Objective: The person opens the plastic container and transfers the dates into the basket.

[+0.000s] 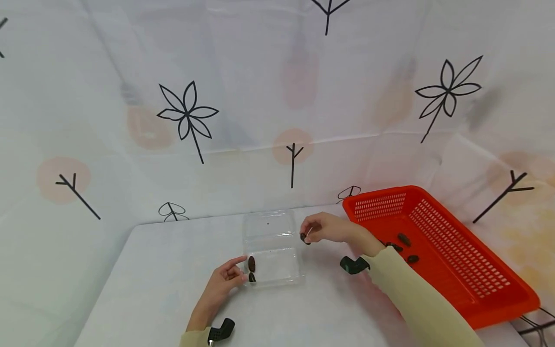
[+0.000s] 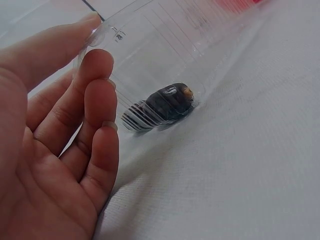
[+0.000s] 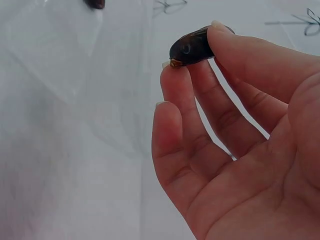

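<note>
My right hand [image 1: 323, 227] pinches a dark, glossy oblong piece [image 3: 192, 47], shaped like a date with a tan tip, between thumb and fingertips. It hovers just right of a clear plastic clamshell box [image 1: 277, 266], whose lid [image 1: 270, 225] lies folded back. Inside the box, along its left wall, are a brown oblong piece [image 1: 251, 263] and a darker one [image 1: 252, 277]. My left hand [image 1: 222, 280] rests its fingertips at the box's left side. Through the ribbed wall, the left wrist view shows a dark piece [image 2: 170, 102] with a tan end.
On the right, a red perforated basket [image 1: 459, 241] holds several similar dark pieces [image 1: 404, 239]. A white cloth covers the table [image 1: 182, 260]. Behind stands a pale curtain [image 1: 243, 120] with leaf drawings. Dark wrist devices [image 1: 353, 265] sit at both sleeves.
</note>
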Motion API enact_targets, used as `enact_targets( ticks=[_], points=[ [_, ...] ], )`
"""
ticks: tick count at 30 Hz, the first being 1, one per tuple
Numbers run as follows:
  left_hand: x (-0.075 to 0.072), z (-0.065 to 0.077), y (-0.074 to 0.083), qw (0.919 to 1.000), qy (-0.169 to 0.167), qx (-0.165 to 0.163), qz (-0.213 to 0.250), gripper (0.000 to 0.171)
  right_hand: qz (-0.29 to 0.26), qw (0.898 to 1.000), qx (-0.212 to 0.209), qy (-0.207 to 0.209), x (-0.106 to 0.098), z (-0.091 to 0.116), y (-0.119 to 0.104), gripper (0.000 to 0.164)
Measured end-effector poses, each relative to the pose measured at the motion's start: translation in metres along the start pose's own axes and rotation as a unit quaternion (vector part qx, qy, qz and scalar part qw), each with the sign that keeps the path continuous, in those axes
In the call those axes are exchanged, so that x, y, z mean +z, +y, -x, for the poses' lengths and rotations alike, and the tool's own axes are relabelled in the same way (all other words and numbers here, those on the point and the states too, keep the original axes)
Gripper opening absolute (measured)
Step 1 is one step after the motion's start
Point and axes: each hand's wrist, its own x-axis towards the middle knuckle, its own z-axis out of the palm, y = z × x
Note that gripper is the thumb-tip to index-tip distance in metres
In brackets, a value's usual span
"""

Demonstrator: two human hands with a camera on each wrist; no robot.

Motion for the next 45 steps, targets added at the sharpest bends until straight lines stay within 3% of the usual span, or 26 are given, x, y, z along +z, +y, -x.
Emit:
enact_targets(
  ticks=[9, 18, 28, 37, 45],
  points=[
    [0.000, 0.000, 0.001, 1.0000, 0.003, -0.005, -0.006, 0.058, 0.012, 0.997, -0.002, 0.077, -0.043, 0.060, 0.021, 0.019],
    [0.000, 0.000, -0.001, 1.0000, 0.003, 0.000, -0.009, 0.057, -0.007, 0.991, 0.003, 0.134, -0.067, 0.108, 0.054, 0.021],
    [-0.001, -0.001, -0.002, 1.0000, 0.000, 0.000, 0.003, 0.057, -0.013, 0.982, 0.071, 0.175, -0.083, 0.154, 0.096, 0.031],
    [-0.001, -0.001, -0.002, 1.0000, 0.001, 0.001, -0.003, 0.057, -0.016, 0.974, 0.084, 0.208, -0.093, 0.183, 0.130, 0.035],
    [-0.002, -0.001, -0.002, 0.9999, -0.010, 0.013, 0.004, 0.058, -0.015, 0.973, 0.091, 0.214, -0.097, 0.188, 0.143, 0.036]
  ],
)
